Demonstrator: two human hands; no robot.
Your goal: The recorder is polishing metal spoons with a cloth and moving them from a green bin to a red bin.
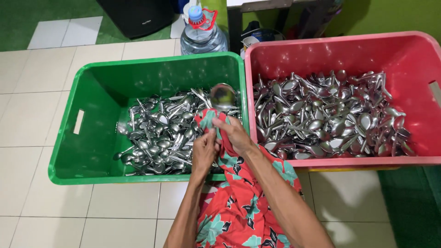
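1. Here, the biggest things are two plastic crates side by side on the tiled floor: a red crate on the right and a green crate on the left, each holding a heap of steel spoons.
2. Draped from the person's lap up to the hands is a red floral cloth.
3. Beyond the crates stands a clear water bottle with a blue cap, well apart from the hands.
4. The right hand is closed, pinching a cloth-wrapped spoon handle over the green crate's near right corner.
5. The left hand, just beside it and lower, presses bunched cloth against the handle.
6. The held spoon points away from the person, bowl uppermost above both hands, its long axis running near to far; nothing stands between it and either crate.
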